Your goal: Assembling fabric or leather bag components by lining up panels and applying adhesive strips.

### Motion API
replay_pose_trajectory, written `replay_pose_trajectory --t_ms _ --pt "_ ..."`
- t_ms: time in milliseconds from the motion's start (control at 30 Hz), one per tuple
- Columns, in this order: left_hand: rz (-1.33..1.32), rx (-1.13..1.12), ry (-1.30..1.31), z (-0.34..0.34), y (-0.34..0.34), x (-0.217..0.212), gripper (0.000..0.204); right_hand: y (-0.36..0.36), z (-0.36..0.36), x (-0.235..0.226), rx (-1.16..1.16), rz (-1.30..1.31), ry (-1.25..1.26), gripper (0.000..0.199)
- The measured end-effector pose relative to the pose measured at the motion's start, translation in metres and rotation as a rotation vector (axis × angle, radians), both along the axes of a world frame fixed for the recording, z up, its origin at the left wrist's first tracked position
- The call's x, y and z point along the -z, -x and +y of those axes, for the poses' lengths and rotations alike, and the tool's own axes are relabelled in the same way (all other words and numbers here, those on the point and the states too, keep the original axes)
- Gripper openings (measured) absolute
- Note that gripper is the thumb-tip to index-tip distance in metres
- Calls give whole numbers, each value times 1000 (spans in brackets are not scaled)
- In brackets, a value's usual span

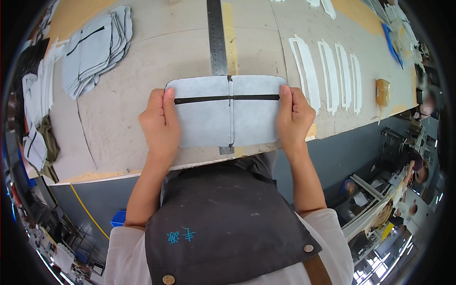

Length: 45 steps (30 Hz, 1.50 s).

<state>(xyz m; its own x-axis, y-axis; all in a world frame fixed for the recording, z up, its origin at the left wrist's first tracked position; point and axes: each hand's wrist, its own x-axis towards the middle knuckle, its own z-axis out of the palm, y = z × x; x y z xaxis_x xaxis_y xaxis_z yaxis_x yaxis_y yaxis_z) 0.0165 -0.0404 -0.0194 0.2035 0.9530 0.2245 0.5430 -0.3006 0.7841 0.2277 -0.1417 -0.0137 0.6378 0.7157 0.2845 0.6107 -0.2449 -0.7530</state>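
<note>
Between my two hands, over the near edge of the worktable (118, 128), is a flat pale-grey panel (204, 123) with rounded far corners. A black strip crosses it from side to side, and a seam runs down its middle. My left hand (160, 126) is closed on the panel's left edge, thumb on top. On the right edge my right hand (295, 118) grips it the same way. The fingertips beneath the panel are hidden. A steel ruler (217, 42) reaches away from under the panel, alongside a yellow tape strip (230, 42).
A pile of similar grey panels (97, 52) lies at the far left. Narrow white strips (306, 71) are laid out on the right, near an amber-coloured piece (383, 95). Cloth and loose pieces (35, 147) sit at the left edge. Other people (418, 166) are off to the right.
</note>
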Motion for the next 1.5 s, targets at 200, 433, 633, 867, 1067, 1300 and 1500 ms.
replay_pose_trajectory --t_ms 200,433,633,867,1067,1300,1500 --pt "48 78 12 4 4 0 24 -12 -13 -1 10 -78 253 14" --pt "163 93 96 11 -6 -8 32 -40 5 0 -71 -450 228 33" --pt "99 77 130 12 -5 -6 31 -54 -3 1 -37 -403 252 32" --pt "49 55 126 12 -19 -3 31 -22 -2 -18 -253 -413 135 38" --pt "91 147 176 13 -19 -11 30 18 4 5 -657 -447 415 64" --pt "237 283 201 27 11 -18 27 22 8 2 -723 -527 437 63" --pt "171 268 332 31 16 -21 23 16 7 1 -763 -509 429 63"
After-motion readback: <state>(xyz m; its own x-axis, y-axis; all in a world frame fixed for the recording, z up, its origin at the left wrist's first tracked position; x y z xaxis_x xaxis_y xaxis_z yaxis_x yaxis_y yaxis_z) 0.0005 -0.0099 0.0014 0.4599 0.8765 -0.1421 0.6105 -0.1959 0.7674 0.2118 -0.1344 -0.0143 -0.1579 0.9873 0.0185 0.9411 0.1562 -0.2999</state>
